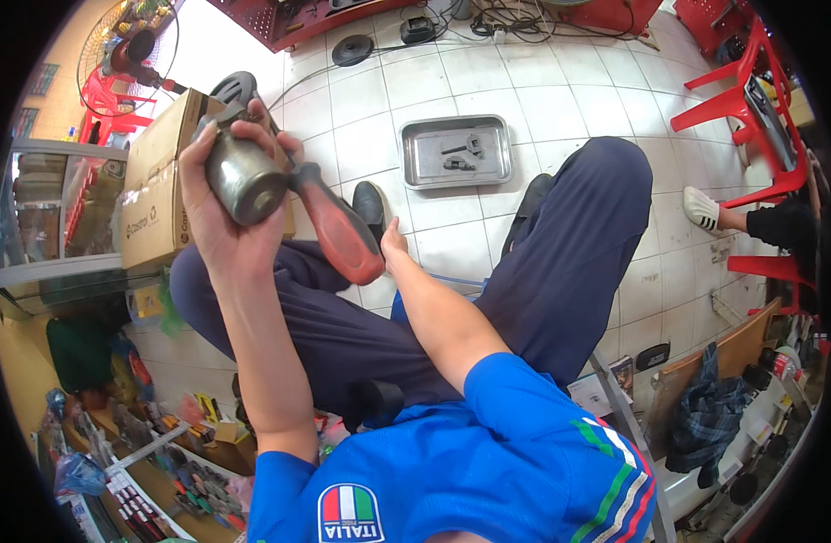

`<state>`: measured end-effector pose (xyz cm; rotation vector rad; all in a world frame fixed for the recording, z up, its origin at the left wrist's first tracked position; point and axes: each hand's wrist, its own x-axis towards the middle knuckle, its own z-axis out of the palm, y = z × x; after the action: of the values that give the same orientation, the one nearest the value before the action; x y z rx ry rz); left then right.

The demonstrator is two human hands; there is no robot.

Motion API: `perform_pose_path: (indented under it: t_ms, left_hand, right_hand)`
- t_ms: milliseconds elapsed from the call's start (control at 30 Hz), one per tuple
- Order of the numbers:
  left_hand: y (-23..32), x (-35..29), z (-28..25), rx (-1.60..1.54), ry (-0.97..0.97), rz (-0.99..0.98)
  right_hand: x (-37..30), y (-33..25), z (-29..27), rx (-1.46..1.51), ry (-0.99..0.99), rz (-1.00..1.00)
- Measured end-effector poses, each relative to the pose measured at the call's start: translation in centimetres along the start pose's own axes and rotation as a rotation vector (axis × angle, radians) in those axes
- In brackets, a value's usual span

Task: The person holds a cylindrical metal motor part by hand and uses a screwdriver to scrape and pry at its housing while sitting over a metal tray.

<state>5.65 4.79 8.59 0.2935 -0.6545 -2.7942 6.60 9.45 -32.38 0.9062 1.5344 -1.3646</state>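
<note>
Dark metal gives the cylinder (245,188) a heavy, rigid look; the left grip (234,242) is closed around it, fingers curled over its upper end. Its rounded barrel might prove slippery if oily, so a full-hand wrap suits it better than fingertips. Just right of the cylinder is a screwdriver (345,231), its thick red-and-black handle probably firm and easily held. Beyond, the right grip (394,247) is near the handle's end; whether open or touching, I cannot tell. Farther right of the cylinder, a metal tray (424,163) bears small parts (472,145).
</note>
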Motion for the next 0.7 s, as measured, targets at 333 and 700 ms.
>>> perform_pose_path:
  t_ms: [333, 700]
  left_hand:
    - [-2.7, 6.3, -4.4, 0.025, -0.007, -0.098]
    - [-4.1, 11.0, -5.9, -0.042, -0.023, -0.17]
  right_hand:
    - [3.3, 0.2, -3.0, -0.21, 0.152, -0.319]
    - [3.8, -1.6, -6.9, -0.239, 0.087, -0.423]
